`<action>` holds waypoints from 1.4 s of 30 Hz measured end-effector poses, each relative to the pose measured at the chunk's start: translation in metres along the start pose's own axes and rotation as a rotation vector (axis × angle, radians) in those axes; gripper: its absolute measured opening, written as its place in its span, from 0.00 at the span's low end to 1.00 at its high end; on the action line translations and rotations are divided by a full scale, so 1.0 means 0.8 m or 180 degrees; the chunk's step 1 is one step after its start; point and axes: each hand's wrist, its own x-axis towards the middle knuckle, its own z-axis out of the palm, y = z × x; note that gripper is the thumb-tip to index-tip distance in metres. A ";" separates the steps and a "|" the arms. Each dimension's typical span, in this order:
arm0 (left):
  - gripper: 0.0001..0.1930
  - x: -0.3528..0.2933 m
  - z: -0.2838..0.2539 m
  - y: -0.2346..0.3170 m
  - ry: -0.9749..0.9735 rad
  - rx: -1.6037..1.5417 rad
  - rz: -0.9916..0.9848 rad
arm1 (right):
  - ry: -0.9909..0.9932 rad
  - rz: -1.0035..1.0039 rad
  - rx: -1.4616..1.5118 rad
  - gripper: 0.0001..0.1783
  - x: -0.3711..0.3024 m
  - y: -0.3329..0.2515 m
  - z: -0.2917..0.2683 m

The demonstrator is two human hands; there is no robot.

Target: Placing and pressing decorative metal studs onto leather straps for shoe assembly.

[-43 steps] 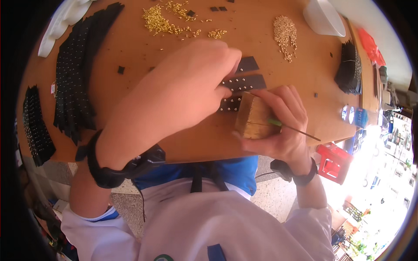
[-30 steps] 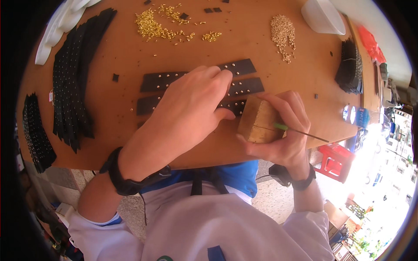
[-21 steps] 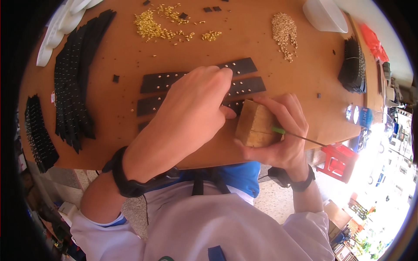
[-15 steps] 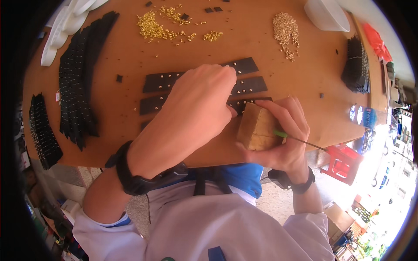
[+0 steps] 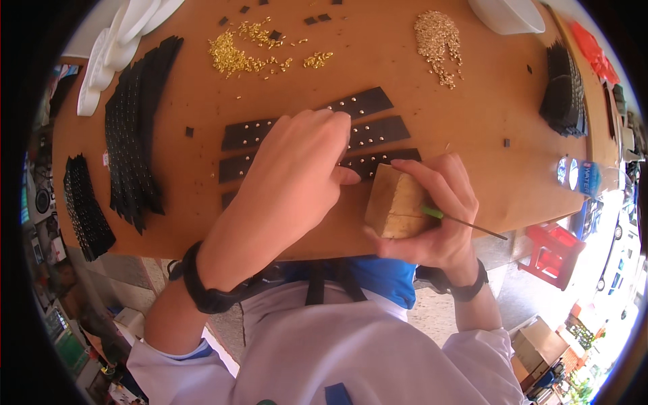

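Observation:
My left hand [image 5: 293,158] bends over black strips set with paired silver studs: a far strip [image 5: 364,101], a middle strip [image 5: 383,130] and a nearer strip [image 5: 388,160]. Its fingers curl down out of sight and the thumb points right, so whatever they hold is hidden. Beside the nearer strip's right end, my right hand [image 5: 453,236] grips a squared wooden block [image 5: 391,199] between thumb and fingers. A thin metal rod with a green end [image 5: 432,212] lies across that same hand, the green part against the block.
Loose gold studs [image 5: 233,54] and a pile of copper-coloured pieces [image 5: 435,40] lie at the far side. Studded black strips are stacked at the left [image 5: 131,135], with another bundle [image 5: 563,94] at the right. A white bowl [image 5: 506,15] and a plastic bottle [image 5: 580,175] stand near the right edge.
My left hand has drawn back slightly to the left, uncovering more of the nearer strip. My right hand keeps its grip on the block. The whole view has turned a little.

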 end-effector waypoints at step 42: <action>0.38 -0.092 0.022 -0.011 -0.0524 0.1532 0.0702 | 0.0205 0.0153 0.0093 0.37 0.003 0.013 0.005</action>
